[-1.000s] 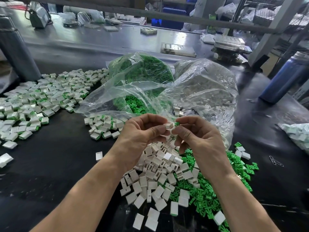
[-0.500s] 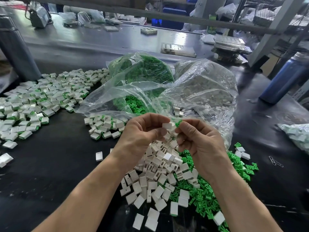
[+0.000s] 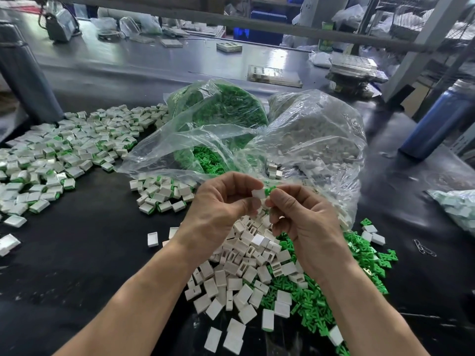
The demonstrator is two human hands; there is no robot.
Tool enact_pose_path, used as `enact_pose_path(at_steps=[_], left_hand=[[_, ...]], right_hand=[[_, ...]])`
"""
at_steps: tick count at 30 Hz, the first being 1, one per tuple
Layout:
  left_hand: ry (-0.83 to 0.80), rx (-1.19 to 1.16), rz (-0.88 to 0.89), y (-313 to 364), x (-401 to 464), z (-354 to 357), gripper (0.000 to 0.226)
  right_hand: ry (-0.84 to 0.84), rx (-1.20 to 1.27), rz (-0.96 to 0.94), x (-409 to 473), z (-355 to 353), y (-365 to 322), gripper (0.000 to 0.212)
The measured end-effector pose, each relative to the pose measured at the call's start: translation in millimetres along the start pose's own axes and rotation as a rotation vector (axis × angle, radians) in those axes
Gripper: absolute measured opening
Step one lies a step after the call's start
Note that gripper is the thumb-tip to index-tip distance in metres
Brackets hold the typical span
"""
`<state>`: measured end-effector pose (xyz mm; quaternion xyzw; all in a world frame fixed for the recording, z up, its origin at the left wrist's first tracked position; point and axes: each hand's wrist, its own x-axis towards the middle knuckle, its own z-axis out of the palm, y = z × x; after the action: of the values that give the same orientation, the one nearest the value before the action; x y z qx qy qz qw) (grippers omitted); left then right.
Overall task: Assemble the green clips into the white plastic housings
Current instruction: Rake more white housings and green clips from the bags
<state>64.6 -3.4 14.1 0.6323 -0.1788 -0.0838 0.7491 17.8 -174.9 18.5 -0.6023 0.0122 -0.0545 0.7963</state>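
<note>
Both hands meet over the pile of white housings (image 3: 246, 255), which spreads across the black surface (image 3: 84, 253). The left hand (image 3: 221, 209) pinches 1 white housing (image 3: 258, 194) between thumb and curled fingers. The right hand (image 3: 305, 219) pinches 1 green clip (image 3: 270, 190) at its fingertips, and the clip's end touches the housing's right edge; how far in it sits, I cannot tell. Just right of the pile lies the heap of loose green clips (image 3: 331, 286), the 2 mingling where they meet. Behind the pile stand 2 clear plastic bags: the bag of green clips (image 3: 221, 109) to the left and the bag of white housings (image 3: 318, 134) to the right, its mouth spilling onto the pile. Left of the pile sits a small cluster of assembled pieces (image 3: 162, 194), white with green edges, and far left of that a broad spread of assembled pieces (image 3: 64, 155). Far right of the pile, a blue bottle (image 3: 442, 124) stands upright.
</note>
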Motion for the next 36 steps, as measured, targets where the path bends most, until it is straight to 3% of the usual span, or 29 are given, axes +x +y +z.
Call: enact_pose_path(at_steps=[21, 29, 36], left_hand=[[0.001, 0.007, -0.028, 7, -3, 2, 0.018], [0.032, 0.16, 0.014, 3, -3, 1, 0.019], [0.027, 0.164, 0.029, 5, -3, -3, 0.024]], right_hand=[[0.056, -0.271, -0.096, -2, -2, 1, 0.012], [-0.006, -0.417, -0.115, -2, -5, -1, 0.03], [-0.07, -0.512, -0.146, -1, -9, 1, 0.006]])
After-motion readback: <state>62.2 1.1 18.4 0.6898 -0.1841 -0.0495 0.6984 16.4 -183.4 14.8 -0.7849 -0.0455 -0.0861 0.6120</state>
